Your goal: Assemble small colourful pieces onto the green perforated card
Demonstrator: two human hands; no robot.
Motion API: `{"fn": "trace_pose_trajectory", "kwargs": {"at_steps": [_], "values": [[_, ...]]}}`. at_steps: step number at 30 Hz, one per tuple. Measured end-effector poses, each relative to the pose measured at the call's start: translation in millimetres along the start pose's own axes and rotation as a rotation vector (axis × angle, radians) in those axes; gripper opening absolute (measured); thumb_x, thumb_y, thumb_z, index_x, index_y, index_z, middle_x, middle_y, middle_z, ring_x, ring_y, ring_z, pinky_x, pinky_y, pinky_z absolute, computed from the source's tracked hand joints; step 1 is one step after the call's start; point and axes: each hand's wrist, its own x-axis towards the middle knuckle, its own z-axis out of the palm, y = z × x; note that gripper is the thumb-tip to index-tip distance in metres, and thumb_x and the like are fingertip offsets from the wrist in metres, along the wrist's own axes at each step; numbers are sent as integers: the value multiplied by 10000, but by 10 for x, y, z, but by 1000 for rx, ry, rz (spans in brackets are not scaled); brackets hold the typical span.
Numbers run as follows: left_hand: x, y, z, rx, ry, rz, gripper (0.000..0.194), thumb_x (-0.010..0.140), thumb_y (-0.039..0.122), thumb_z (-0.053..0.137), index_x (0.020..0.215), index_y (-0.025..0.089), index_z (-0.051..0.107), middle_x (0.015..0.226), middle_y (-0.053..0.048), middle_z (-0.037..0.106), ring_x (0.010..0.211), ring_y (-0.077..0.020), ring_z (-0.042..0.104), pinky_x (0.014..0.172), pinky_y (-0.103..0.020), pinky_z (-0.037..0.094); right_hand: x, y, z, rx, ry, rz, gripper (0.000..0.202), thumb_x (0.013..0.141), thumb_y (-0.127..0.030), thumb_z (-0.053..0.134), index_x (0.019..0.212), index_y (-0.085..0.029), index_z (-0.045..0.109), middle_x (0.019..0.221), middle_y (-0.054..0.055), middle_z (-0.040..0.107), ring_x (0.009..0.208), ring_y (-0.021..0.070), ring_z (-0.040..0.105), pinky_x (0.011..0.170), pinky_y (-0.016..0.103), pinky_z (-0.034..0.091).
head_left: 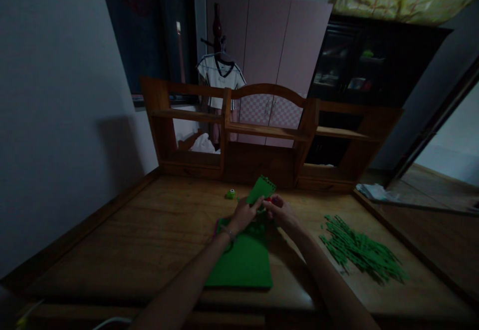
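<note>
Fingers of my left hand [244,214] pinch a green plate [261,189] tilted up above the green baseboard [243,265] on the table [149,240]; right hand [281,210] pinches something small and red [268,199] against it, steadying both.

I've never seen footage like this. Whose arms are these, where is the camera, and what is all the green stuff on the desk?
There is no machine here: a person wears a camera on the head, looking down at their own arms. The left hand holds up a small green studded plate; the right hand meets it, pinching something small and red that is hard to make out. Below them a flat green sheet lies on the wooden desk. To the right is a pile of thin green strips; a small green round piece sits further back.
</note>
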Motion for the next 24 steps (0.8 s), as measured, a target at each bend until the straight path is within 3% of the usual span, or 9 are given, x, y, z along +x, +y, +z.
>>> {"fn": "trace_pose_trajectory", "kwargs": {"at_steps": [9, 24], "values": [[-24, -42, 53, 100, -43, 24, 306, 864, 305, 455, 1084, 200, 639, 922, -82, 675, 905, -217, 603, 857, -319, 445, -1, 20, 73, 192, 94, 66, 363, 576, -408, 785, 794, -217, 566, 735, -22, 588, 572, 100, 525, 520, 229, 399], [-9, -50, 44, 26, 1, -32, 314, 862, 296, 452, 1091, 187, 636, 967, -73, 681, 948, -209, 601, 896, -335, 444, -15, -50, 12, 294, 51, 120, 302, 648, -324, 759, 914, -212, 671, 961, 48, 675, 802, 160, 623, 728, 275, 475]]}}
